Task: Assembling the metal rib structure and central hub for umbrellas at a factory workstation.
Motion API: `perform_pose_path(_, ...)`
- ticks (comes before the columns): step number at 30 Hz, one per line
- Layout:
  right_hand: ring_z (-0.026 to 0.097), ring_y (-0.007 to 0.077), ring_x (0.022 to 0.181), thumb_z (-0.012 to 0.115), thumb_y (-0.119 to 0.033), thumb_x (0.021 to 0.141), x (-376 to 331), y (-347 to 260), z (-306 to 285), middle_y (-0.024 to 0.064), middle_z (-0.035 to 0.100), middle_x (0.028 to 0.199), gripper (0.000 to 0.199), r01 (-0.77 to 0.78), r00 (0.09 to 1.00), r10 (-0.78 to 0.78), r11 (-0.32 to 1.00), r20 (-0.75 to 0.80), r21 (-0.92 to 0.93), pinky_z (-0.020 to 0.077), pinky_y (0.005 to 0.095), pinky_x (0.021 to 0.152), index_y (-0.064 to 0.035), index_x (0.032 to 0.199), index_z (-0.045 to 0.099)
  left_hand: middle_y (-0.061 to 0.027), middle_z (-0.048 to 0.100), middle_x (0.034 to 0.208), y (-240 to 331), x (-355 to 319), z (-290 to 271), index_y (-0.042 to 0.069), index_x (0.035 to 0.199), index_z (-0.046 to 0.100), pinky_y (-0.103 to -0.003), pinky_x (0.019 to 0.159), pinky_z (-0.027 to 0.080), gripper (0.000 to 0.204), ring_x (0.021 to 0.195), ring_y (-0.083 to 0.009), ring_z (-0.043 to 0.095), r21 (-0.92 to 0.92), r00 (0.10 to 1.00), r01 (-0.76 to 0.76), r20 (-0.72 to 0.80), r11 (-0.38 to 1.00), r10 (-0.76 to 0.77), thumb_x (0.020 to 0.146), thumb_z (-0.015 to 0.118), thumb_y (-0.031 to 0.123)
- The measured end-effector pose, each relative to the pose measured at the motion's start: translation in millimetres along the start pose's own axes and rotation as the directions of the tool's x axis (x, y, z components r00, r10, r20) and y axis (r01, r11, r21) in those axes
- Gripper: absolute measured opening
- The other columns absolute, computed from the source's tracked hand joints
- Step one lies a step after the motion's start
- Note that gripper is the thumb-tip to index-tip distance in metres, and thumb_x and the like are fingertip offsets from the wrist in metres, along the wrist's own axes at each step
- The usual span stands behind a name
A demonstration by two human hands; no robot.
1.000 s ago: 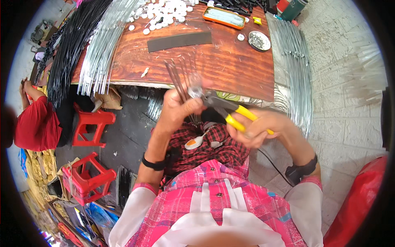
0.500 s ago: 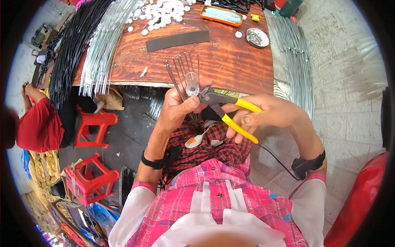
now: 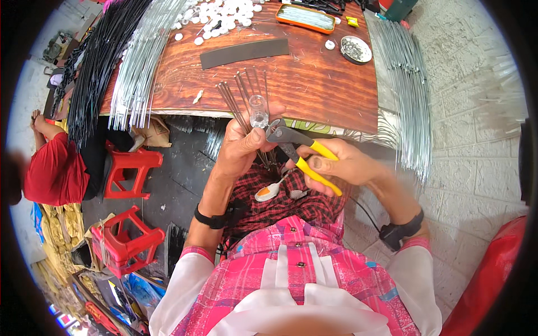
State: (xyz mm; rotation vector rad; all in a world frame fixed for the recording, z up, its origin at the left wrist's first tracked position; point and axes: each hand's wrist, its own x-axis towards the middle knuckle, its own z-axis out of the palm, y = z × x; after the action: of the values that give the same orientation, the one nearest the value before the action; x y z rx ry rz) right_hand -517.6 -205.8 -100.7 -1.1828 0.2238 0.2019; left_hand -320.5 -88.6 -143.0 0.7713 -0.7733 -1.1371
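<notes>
My left hand (image 3: pixel 238 150) is closed around several thin dark metal rods (image 3: pixel 242 92), whose ends fan upward past the table's front edge. The same hand grips a clear, hollow plastic piece (image 3: pixel 258 109) between thumb and fingers. My right hand (image 3: pixel 354 163) is wrapped around the yellow handles of a pair of pliers (image 3: pixel 292 136). The jaws reach my left thumb and fingertips beside the clear piece; what lies between them is too small to make out. Below, on the checked cloth over my lap, rests a spoon-shaped white thing (image 3: pixel 268 192) with an orange patch.
On the wooden table (image 3: pixel 314 84) are a dark flat strip (image 3: pixel 245 53), white caps (image 3: pixel 227 19), an orange-rimmed tray (image 3: pixel 305 19) and a round dish of small bits (image 3: pixel 356 50). Wire bundles (image 3: pixel 137 67) hang off the left edge. Red stools (image 3: pixel 129 241) and a person in red sit left.
My right hand has moved left and its fingers have closed on the handles, bringing them nearer together. The rods in my left hand have tilted slightly left.
</notes>
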Motion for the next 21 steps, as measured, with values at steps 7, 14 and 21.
perform_pose_path(7,0.048,0.0099,0.045,0.042,-0.042,0.1,11.9,25.8,35.0,0.0046,0.051,0.06,0.043,0.112,0.991,-0.1,0.985,-0.093,0.132,0.039,0.0236,0.04,-0.0005,0.106,0.052,-0.0056,0.05,0.089,-2.5,0.4,-17.1,0.005,0.123,0.056,-0.024,0.062,0.037,0.058,0.069,-0.0115,0.046,0.016,0.998,0.002,0.064,1.0,-0.003,0.082,0.069,0.045)
perform_pose_path(14,0.039,0.007,0.042,0.042,-0.045,0.1,13.4,34.7,60.6,0.0011,0.043,0.057,0.044,0.08,0.997,-0.055,0.816,-0.061,0.573,0.0339,0.0229,0.037,-0.0013,0.1,0.05,-0.0042,0.06,0.093,-8.0,3.0,-13.5,-0.004,0.124,0.054,-0.022,0.059,0.036,0.065,0.072,-0.0072,0.049,-0.019,0.999,-0.052,-0.002,0.998,0.052,0.083,0.068,0.045)
perform_pose_path(21,0.056,0.0102,0.054,0.044,-0.042,0.1,-1.2,-1.2,28.6,0.0047,0.057,0.067,0.044,-0.033,0.955,-0.003,0.992,-0.295,-0.118,0.0463,0.0229,0.05,0.0003,0.106,0.055,-0.003,0.057,0.094,7.1,4.0,-2.1,-0.003,0.134,0.044,-0.022,0.06,0.036,0.071,0.07,-0.007,0.045,-0.086,0.998,-0.053,0.023,0.995,0.055,0.087,0.063,0.047)
